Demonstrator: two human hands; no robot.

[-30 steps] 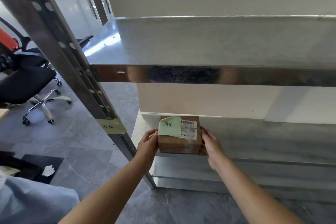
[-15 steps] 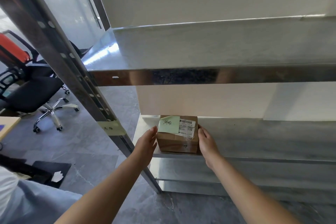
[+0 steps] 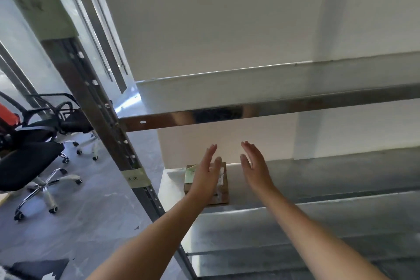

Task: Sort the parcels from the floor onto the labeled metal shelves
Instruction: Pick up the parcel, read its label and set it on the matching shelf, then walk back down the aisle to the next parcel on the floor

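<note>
Both forearms reach in from the lower edge of the view toward the box (image 3: pixel 221 185), the landmark for all positions below.

Left hand (image 3: pixel 205 176): open, fingers straight and together, palm facing right. It holds nothing. It hangs in front of the box and covers the left and middle of it in the view. Half a second ago this hand lay flat against the box's left side; it is now lifted away.

Right hand (image 3: pixel 255 167): open, fingers straight, palm facing left. It holds nothing. It stands to the right of the box, apart from it, with a clear gap between. Half a second ago it pressed the box's right side; that contact is released.

The box sits alone on the lower shelf (image 3: pixel 318 179), near the shelf's left end. It is a small brown carton with a green note (image 3: pixel 189 175) and a white label on top, both partly hidden by the left hand. Its place on the shelf is unchanged.

Left of the box, the upright (image 3: pixel 109 118) carries a tape tag (image 3: pixel 136 177) with handwriting, too blurred to read.

Above the box runs the upper shelf (image 3: pixel 250 88), bare in the visible part. The view is tilted higher than before.

Far left of the box, beyond the upright, stand black chairs (image 3: pixel 31 157) on a grey floor (image 3: pixel 95 211).
</note>
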